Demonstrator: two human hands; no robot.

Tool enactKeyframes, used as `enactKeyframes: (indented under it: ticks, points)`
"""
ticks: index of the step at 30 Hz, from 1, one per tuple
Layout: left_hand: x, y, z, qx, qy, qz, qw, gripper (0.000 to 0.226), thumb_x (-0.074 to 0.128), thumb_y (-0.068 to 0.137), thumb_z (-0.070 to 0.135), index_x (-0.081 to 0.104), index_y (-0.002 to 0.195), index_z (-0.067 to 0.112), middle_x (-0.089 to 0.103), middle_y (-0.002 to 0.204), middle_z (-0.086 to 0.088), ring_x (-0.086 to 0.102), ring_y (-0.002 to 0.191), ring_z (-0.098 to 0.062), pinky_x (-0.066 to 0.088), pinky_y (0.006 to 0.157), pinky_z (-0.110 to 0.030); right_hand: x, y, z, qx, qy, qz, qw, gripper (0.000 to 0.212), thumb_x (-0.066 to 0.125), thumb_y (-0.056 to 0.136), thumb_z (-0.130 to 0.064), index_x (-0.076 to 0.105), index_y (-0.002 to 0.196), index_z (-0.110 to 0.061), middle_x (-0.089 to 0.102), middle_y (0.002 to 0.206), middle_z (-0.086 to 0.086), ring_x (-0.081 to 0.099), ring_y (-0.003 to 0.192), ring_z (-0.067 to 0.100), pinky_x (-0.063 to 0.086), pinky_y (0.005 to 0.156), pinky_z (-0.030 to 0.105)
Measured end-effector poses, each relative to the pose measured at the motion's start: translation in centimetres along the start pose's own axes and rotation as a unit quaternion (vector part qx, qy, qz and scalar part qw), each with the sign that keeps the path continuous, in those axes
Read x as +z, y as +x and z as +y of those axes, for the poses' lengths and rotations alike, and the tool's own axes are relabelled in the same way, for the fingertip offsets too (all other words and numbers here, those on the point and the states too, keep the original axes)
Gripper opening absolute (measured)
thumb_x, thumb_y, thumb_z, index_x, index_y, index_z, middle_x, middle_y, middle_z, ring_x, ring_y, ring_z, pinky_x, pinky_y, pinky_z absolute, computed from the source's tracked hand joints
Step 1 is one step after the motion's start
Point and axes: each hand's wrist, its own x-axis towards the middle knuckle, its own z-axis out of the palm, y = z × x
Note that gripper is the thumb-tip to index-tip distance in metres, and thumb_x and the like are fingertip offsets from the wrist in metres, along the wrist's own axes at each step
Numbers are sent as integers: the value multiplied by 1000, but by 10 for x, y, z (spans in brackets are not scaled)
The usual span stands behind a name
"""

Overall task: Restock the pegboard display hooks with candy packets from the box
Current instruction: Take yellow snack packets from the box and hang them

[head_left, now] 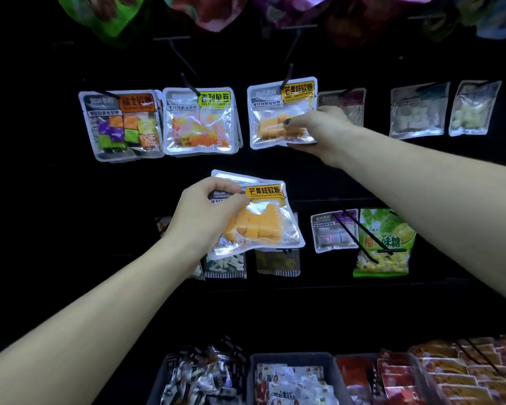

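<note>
While the left hand (pixel 208 211) grips a spare mango candy packet (pixel 260 217) by its upper left corner, below the hook row, the right hand (pixel 313 128) pinches the lower right edge of a matching packet on the hook (pixel 281 112), thumb across its front. These pouches look light, soft and crinkly, with slick film and loose cubes that probably shift inside; the flat sealed top near the hang hole seems the surest place to hold when threading onto the black hook (pixel 288 76). Behind stands a black pegboard (pixel 41 200), dim and shadowy, with more packets hanging left and right. Near the bottom edge, grey bins (pixel 292 359) of wrapped sweets sit side by side.
</note>
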Motion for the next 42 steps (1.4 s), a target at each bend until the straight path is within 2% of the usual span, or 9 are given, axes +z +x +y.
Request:
enactKeyframes:
  ticks: [6,10,16,21,26,30,34,38,42]
  points:
    - [6,11,-14,6,-20,-18,1000,9,83,83,23,75,87,27,74,106,-3,61,63,-28,51,60,-44,14,25,15,22,5,41,999,52,79,82,2,54,128,1,57,120,13,67,107,28,65,65,35]
    - [16,17,-17,7,-23,-28,999,14,81,85,17,73,83,29,73,94,-5,56,56,-28,46,54,-37,20,44,22,32,25,43,998,27,72,89,5,49,94,-7,53,93,6,64,92,20,64,70,32]
    - [21,18,-13,9,-12,-30,999,13,80,87,19,71,85,28,71,98,1,56,58,-25,50,55,-39,21,44,34,73,14,46,996,52,81,88,-14,53,130,-1,58,95,8,70,82,21,64,62,28]
    - [21,5,3,7,-2,-30,1000,10,78,90,18,70,90,24,69,94,-4,55,56,-26,49,53,-38,3,3,48,125,-114,20,985,66,79,89,-38,48,140,-10,62,121,19,69,85,21,56,53,26]
    - [23,-7,24,16,16,-25,999,10,77,92,22,68,94,22,65,91,-3,52,53,-20,46,49,-30,-23,-71,33,171,-118,-200,958,46,64,93,-58,67,97,-12,73,86,8,69,78,23,56,71,32]
    - [25,-20,40,15,11,-21,1000,17,76,94,23,63,106,23,65,98,0,52,44,-17,38,37,-21,-40,-108,16,149,-145,-305,929,17,72,94,-32,78,83,-20,76,85,1,69,72,14,56,72,25]
    - [27,-33,53,-9,5,-27,1000,45,75,95,35,50,132,37,61,102,6,62,70,-19,49,63,-31,-47,-124,8,135,-113,-247,953,15,74,93,-12,65,103,-5,76,80,-1,67,69,13,56,61,21]
    - [19,-39,62,-21,-5,-37,999,67,71,96,43,33,150,44,45,138,6,57,114,-19,47,93,-39,-52,-134,5,117,-87,-209,967,25,72,93,-6,59,115,-2,79,91,4,66,79,17,57,65,22]
    - [10,-44,65,-27,-33,-27,999,56,72,95,31,40,140,36,55,126,5,56,106,-10,40,89,-38,-52,-138,10,108,-85,-155,978,17,72,94,-8,73,106,4,77,111,12,73,96,19,60,83,26]
